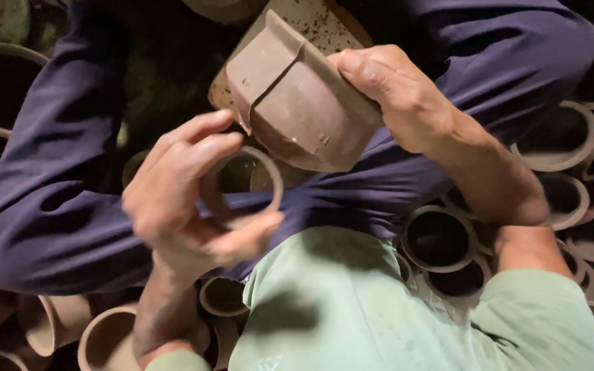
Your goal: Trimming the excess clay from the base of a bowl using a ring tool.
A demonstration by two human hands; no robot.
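Head view: left hand [180, 199] around clay ring [242, 187], right hand [397, 93] gripping clay slab [297, 110] edge.

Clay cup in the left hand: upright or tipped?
Tipped. The small clay cup in the left hand lies on its side, its round open mouth facing the camera. The hand is motion-blurred, so its exact angle is unclear.

No packages, labels, signs or screens are to be seen in this view.
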